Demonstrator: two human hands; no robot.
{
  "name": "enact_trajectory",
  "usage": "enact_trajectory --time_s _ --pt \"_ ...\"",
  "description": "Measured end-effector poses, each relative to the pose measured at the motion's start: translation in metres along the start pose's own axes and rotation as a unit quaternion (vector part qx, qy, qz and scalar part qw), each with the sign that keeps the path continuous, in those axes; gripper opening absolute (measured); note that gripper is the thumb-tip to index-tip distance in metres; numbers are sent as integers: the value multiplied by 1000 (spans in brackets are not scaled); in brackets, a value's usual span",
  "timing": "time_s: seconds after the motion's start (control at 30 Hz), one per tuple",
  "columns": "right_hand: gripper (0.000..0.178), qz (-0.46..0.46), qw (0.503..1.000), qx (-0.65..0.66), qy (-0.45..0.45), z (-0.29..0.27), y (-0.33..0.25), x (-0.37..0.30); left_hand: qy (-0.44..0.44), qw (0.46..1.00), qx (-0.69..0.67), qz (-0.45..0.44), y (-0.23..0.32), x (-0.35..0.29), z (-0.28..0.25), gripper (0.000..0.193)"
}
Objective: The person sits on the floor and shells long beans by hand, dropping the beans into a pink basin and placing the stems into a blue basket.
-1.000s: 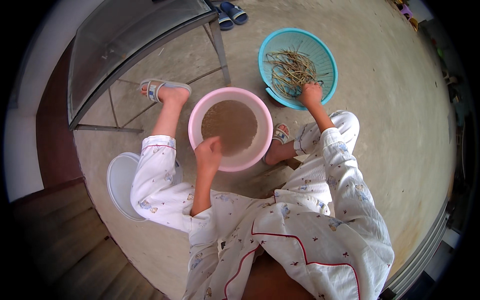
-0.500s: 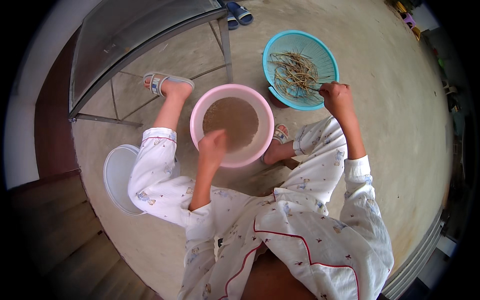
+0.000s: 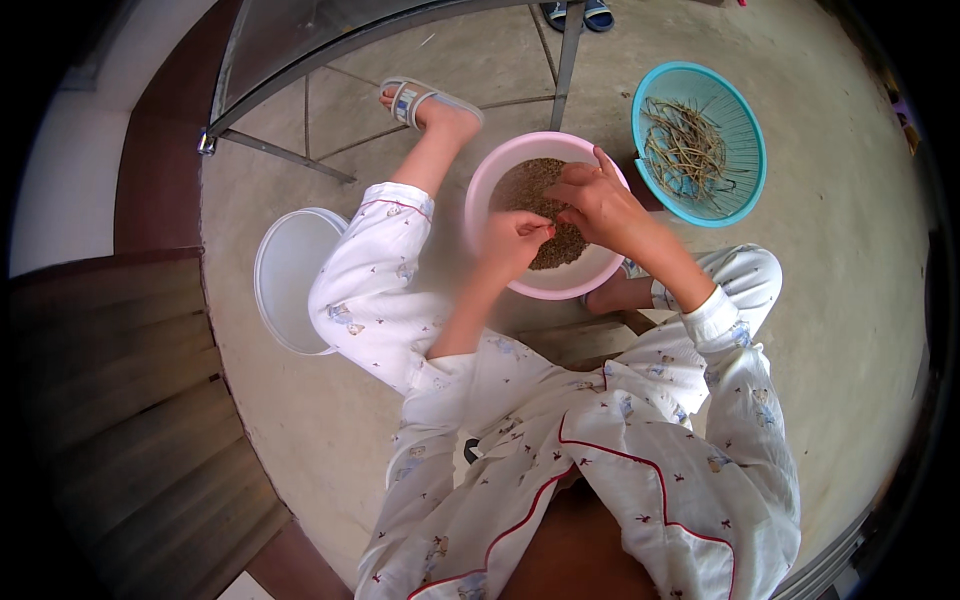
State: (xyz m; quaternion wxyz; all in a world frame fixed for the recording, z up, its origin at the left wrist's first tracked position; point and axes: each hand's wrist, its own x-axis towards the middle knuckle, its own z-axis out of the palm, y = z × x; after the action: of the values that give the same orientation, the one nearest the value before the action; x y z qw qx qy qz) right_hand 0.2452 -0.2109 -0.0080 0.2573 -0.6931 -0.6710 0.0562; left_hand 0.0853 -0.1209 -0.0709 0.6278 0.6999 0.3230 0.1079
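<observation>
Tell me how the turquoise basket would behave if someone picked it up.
The turquoise basket is probably light for its size, with slotted walls and only thin strands visible inside. Those lie in a loose tangle, so they could shift or spill if it tilts.

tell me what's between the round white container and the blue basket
In the head view, the person's left leg comes first, then the pink basin holding brown bits, with the left hand and right hand over it.

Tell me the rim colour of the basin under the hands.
The basin has a pink rim, seen best in the head view.
</observation>
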Motion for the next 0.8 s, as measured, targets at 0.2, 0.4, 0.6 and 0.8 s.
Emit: enact_trajectory --time_s 0.2,0.4,0.6,0.8 --pt "18 269 896 319 152 74 9 -29 38 976 -188 -105 -5 8 5 14" --pt "12 387 717 572 90 96 7 -35 28 980 -144 -133 -5 6 7 13" --pt "11 388 694 600 92 98 12 -39 18 979 -177 -103 -12 7 11 12" --pt "11 375 779 495 84 99 12 -41 15 984 -153 -90 -13 6 15 14"
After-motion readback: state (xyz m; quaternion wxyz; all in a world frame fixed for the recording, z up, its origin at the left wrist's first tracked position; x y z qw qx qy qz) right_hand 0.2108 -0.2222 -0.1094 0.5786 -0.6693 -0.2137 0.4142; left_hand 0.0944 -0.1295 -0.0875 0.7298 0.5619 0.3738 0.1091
